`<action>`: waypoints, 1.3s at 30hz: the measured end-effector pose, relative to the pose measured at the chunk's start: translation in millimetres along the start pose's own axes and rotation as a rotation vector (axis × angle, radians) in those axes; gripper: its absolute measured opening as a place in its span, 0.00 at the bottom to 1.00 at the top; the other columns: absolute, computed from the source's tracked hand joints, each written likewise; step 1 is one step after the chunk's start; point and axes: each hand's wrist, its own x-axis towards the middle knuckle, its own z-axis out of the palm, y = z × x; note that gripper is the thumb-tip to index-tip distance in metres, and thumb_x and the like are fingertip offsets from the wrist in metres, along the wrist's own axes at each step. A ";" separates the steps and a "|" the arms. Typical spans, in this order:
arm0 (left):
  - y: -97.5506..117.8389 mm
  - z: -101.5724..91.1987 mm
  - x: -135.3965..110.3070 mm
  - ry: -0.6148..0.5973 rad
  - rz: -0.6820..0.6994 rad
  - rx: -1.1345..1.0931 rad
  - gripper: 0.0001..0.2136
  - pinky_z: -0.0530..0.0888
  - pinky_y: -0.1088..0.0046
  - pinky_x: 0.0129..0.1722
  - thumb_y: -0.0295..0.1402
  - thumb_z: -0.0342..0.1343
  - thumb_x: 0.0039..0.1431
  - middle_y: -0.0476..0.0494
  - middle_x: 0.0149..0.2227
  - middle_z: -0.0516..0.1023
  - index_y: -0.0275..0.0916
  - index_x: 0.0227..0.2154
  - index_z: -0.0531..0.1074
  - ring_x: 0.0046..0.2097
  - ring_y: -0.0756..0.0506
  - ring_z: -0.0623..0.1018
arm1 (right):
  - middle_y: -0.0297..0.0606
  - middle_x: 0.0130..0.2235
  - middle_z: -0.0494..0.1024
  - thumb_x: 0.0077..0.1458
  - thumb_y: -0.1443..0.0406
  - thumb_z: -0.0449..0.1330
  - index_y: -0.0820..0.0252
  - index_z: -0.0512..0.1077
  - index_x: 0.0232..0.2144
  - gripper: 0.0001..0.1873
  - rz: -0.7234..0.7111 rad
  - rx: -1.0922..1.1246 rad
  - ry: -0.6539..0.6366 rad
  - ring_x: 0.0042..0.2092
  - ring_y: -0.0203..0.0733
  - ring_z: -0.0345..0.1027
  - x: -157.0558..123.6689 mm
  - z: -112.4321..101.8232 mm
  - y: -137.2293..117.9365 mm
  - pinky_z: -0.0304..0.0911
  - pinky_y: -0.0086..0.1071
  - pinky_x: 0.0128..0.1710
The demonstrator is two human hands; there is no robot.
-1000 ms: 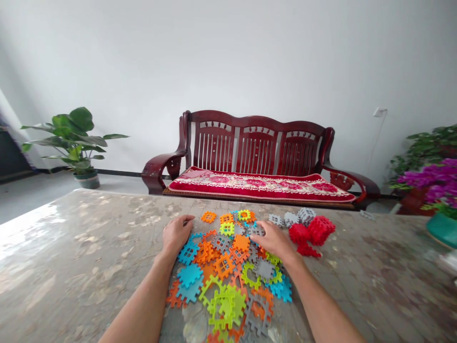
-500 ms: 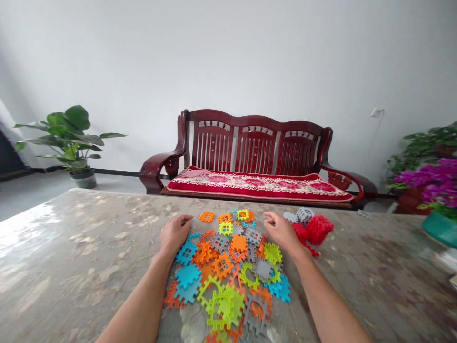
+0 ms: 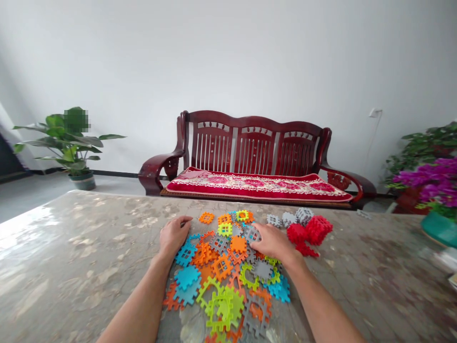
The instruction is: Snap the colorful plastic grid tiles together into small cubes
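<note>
Your right hand [image 3: 273,240]: thumb and fingers apart at one grey window tile [image 3: 252,233], grip indeterminate; pinch opposite edges. Your left hand [image 3: 174,234]: relaxed, empty, on tabletop [image 3: 96,257].

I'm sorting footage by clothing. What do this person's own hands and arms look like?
The left hand and right hand are ungloved, with no watch or bracelet visible at either wrist. The left forearm and right forearm show no sleeve within the picture.
</note>
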 end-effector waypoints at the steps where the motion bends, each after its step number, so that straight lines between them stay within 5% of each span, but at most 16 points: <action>1: -0.1 0.3 0.0 0.004 0.000 -0.001 0.16 0.71 0.69 0.46 0.38 0.48 0.58 0.48 0.45 0.81 0.47 0.44 0.77 0.48 0.42 0.77 | 0.38 0.46 0.78 0.46 0.60 0.61 0.48 0.70 0.52 0.27 0.003 -0.003 0.001 0.48 0.49 0.70 -0.1 -0.7 -0.8 0.61 0.34 0.46; 13: 4.6 -4.0 -2.2 -0.009 -0.011 0.016 0.16 0.71 0.68 0.46 0.37 0.48 0.57 0.47 0.46 0.81 0.46 0.44 0.77 0.48 0.41 0.77 | 0.38 0.45 0.79 0.52 0.64 0.55 0.52 0.72 0.50 0.22 0.010 0.226 0.117 0.48 0.44 0.71 9.6 9.1 9.6 0.61 0.33 0.49; 18: 3.1 -2.5 -1.2 -0.002 -0.012 0.013 0.16 0.71 0.69 0.46 0.37 0.48 0.57 0.47 0.46 0.81 0.47 0.44 0.77 0.48 0.41 0.77 | 0.36 0.46 0.79 0.55 0.65 0.49 0.55 0.66 0.54 0.24 0.108 0.390 0.231 0.46 0.40 0.72 25.2 13.9 37.5 0.63 0.31 0.46; 22: 2.7 -1.8 -0.8 0.001 -0.011 0.018 0.16 0.71 0.68 0.46 0.38 0.48 0.58 0.47 0.45 0.81 0.47 0.44 0.77 0.48 0.41 0.77 | 0.38 0.41 0.80 0.57 0.66 0.45 0.56 0.68 0.51 0.22 0.284 0.277 0.273 0.44 0.41 0.72 40.9 0.8 67.5 0.63 0.30 0.41; 30: 2.8 -2.0 -1.9 0.011 -0.007 0.013 0.16 0.71 0.68 0.46 0.37 0.48 0.57 0.48 0.45 0.81 0.47 0.43 0.78 0.47 0.41 0.78 | 0.39 0.45 0.79 0.56 0.64 0.48 0.51 0.73 0.47 0.20 0.382 0.101 0.232 0.46 0.47 0.72 66.1 -19.2 89.1 0.61 0.36 0.43; 39: -0.4 0.6 0.9 0.002 -0.005 0.016 0.16 0.71 0.68 0.45 0.38 0.48 0.57 0.47 0.44 0.81 0.48 0.43 0.77 0.47 0.41 0.78 | 0.36 0.50 0.77 0.56 0.61 0.51 0.47 0.75 0.47 0.18 0.247 -0.084 0.138 0.54 0.50 0.65 58.6 -20.7 92.7 0.57 0.41 0.53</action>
